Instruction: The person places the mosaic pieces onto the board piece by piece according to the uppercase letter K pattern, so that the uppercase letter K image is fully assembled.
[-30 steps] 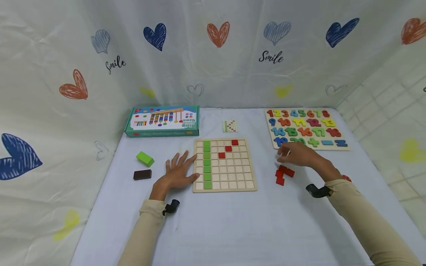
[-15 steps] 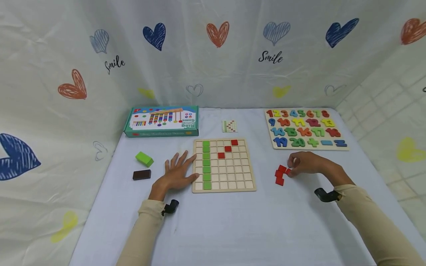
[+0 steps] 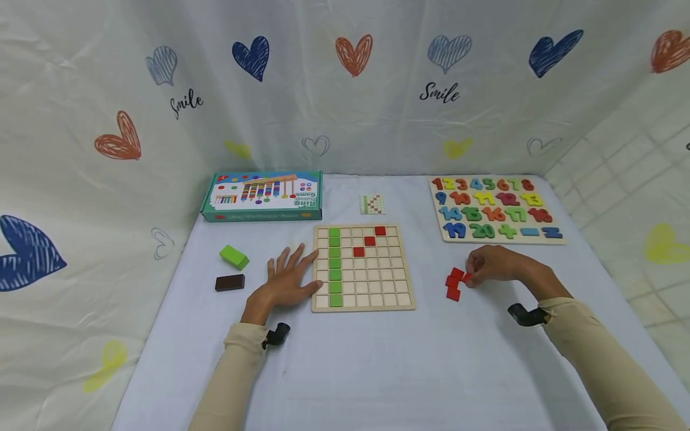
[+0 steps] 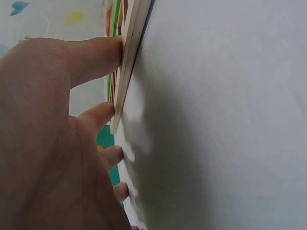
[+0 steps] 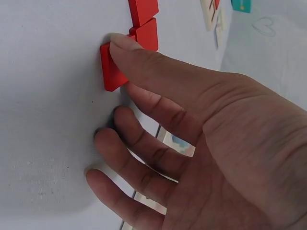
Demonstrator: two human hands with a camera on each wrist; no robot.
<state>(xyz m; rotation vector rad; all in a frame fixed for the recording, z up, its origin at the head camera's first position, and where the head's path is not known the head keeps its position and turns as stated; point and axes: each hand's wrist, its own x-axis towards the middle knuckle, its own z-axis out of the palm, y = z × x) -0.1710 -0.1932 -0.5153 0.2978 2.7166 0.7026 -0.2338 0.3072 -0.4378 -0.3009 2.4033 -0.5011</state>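
My left hand [image 3: 288,281] lies with fingers spread at the left side of a wooden grid board [image 3: 375,275]. In the left wrist view its thumb and a fingertip touch the board's edge [image 4: 130,52]. The board bears a column of green tiles [image 3: 335,263] and a diagonal of three red tiles [image 3: 359,252]. To the right, my right hand [image 3: 496,264] pinches a square red tile [image 5: 109,76] between thumb and index finger, low over the cloth. Its other fingers curve loosely below. Several loose red tiles [image 3: 453,294] lie just left of that hand.
A green block [image 3: 234,257] and a dark brown block [image 3: 230,283] lie left of my left hand. Behind stand a game box [image 3: 261,216], a small pattern card [image 3: 372,205] and a number puzzle board [image 3: 504,237]. A curtain hangs at the back.
My right hand has come down and to the right from the number puzzle's near edge to the loose red tiles, and now pinches one. My left hand stays in place.
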